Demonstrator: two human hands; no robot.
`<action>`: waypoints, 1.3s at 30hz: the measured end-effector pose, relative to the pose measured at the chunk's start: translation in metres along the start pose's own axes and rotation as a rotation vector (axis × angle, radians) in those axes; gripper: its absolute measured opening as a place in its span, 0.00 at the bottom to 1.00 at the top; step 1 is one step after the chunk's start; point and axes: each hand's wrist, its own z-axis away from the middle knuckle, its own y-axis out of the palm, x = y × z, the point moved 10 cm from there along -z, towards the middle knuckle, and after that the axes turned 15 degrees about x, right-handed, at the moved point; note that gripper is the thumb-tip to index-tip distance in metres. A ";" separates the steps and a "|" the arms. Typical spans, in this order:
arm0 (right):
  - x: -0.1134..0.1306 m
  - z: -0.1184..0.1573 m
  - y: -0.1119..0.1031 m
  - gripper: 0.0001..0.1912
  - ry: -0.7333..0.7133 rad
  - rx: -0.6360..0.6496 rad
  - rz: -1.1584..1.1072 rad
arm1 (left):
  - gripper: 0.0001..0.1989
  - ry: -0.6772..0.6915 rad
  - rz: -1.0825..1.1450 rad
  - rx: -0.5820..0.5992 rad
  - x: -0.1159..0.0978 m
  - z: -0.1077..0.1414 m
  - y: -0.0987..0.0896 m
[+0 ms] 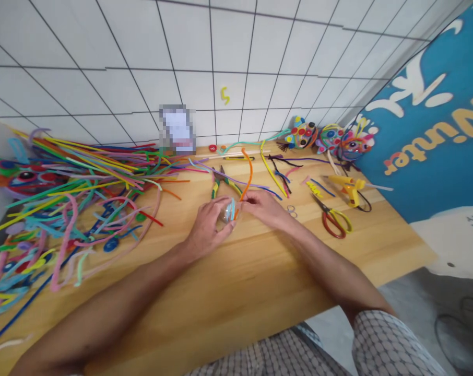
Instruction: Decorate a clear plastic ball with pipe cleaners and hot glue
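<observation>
Left hand (pixel 207 225) and right hand (pixel 260 206) together at centre of desk (pixel 236 292), both closed on a small clear ball (pixel 228 211) wound with light blue pipe cleaner. Orange pipe cleaner (pixel 249 172) rising from it toward 12 o'clock. Pliers (pixel 221 180) just beyond. Scissors (pixel 334 219) at 3 o'clock; loose pipe cleaners (pixel 75 193) heaped at 9 o'clock.

We see an orange pipe cleaner (pixel 247 172), red-handled scissors (pixel 334 219), a yellow glue gun (pixel 348 187) and checked trousers (pixel 377 344) by our pale wooden bench (pixel 236 292).
</observation>
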 end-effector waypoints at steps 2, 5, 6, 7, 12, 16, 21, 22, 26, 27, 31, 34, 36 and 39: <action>-0.008 -0.001 0.005 0.17 0.054 0.042 -0.085 | 0.28 0.012 -0.011 0.004 -0.002 0.000 0.001; -0.014 -0.001 0.015 0.19 0.081 0.098 -0.252 | 0.27 0.025 -0.013 -0.005 -0.003 0.000 0.000; -0.014 -0.001 0.018 0.20 0.076 0.111 -0.293 | 0.27 0.019 -0.008 -0.007 -0.002 0.000 -0.001; -0.013 0.000 0.020 0.22 0.069 0.118 -0.322 | 0.27 0.009 -0.002 -0.006 -0.001 0.000 -0.001; -0.008 -0.001 0.017 0.23 0.013 0.091 -0.296 | 0.28 -0.033 0.024 0.016 0.002 -0.001 0.000; -0.009 -0.005 0.012 0.23 -0.041 0.055 -0.247 | 0.28 -0.032 0.039 0.018 0.002 -0.001 -0.001; -0.014 -0.005 0.009 0.23 -0.032 -0.002 -0.236 | 0.27 -0.017 0.054 -0.003 0.002 0.000 -0.002; -0.014 -0.005 0.009 0.24 -0.041 -0.007 -0.246 | 0.27 -0.019 0.057 0.000 0.002 0.000 -0.002; -0.010 -0.005 0.010 0.25 -0.087 -0.019 -0.269 | 0.27 -0.027 0.060 0.016 0.003 -0.001 -0.001; -0.010 -0.005 0.010 0.25 -0.091 -0.025 -0.268 | 0.27 -0.027 0.063 0.020 0.003 -0.001 -0.001; -0.015 -0.007 0.012 0.25 -0.096 -0.044 -0.289 | 0.26 -0.026 0.067 0.010 0.006 0.000 0.000; -0.018 -0.009 0.015 0.25 -0.100 -0.047 -0.310 | 0.27 -0.019 0.061 0.006 0.006 0.001 0.000; -0.018 -0.009 0.016 0.25 -0.103 -0.051 -0.321 | 0.26 -0.011 0.057 0.014 0.006 0.001 0.000; -0.017 -0.009 0.016 0.24 -0.109 -0.060 -0.327 | 0.26 0.003 0.054 0.020 0.004 0.002 -0.001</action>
